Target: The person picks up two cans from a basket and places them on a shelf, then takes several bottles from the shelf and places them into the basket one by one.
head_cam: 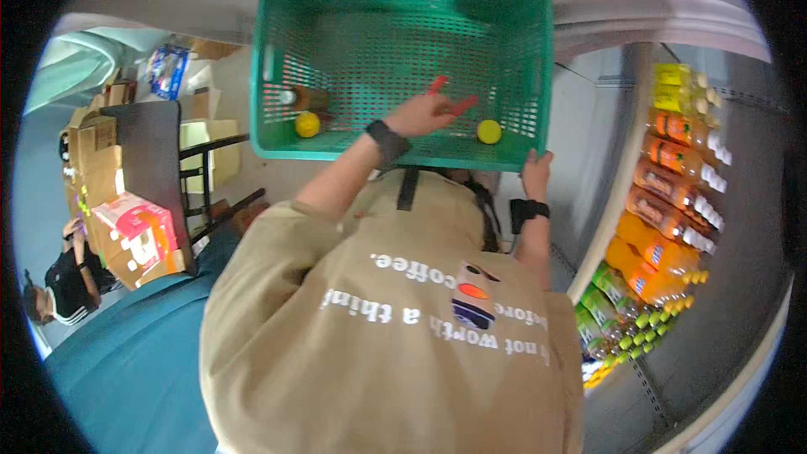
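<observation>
In front of me is a green plastic basket (403,161) with perforated walls and floor. My left hand (419,116) reaches over its near rim, fingers closed on a red item (464,105); blur hides its exact kind. A second red part (438,84) shows just beyond the fingers, and I cannot tell if the two are joined. My right hand (536,170) grips the basket's near right corner. Inside, at the left, lie a brown bottle (309,99) and a round yellow thing (307,125). Another round yellow-green thing (488,132) sits toward the right.
On the right, a shelf (615,183) bears rows of drink bottles, among them orange ones (656,252) and green-labelled ones (608,293). At left are cardboard boxes (94,139), a pink-and-white carton (139,227) and a black metal frame (205,183). A person (66,284) is at the far left.
</observation>
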`<action>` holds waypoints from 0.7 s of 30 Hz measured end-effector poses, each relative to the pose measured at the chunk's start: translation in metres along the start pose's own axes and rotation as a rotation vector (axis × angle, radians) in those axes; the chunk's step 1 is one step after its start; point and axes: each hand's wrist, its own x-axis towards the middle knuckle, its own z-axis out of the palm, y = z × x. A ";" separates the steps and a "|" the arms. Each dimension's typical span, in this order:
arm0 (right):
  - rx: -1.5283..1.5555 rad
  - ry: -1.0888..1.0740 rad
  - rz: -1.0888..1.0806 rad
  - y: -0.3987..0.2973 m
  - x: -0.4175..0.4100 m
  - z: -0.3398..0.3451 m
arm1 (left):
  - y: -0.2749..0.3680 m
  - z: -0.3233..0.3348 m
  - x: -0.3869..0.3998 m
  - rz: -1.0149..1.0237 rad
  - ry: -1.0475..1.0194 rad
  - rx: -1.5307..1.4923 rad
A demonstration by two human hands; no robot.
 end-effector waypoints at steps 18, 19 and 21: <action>-0.092 0.050 0.068 -0.030 -0.017 -0.009 | -0.091 0.132 0.122 0.079 -0.468 0.911; -0.108 0.049 0.074 -0.029 -0.018 -0.009 | -0.093 0.136 0.129 0.028 -0.503 0.794; -0.056 0.038 0.107 -0.027 -0.019 -0.008 | -0.100 0.143 0.132 -0.108 -0.590 0.669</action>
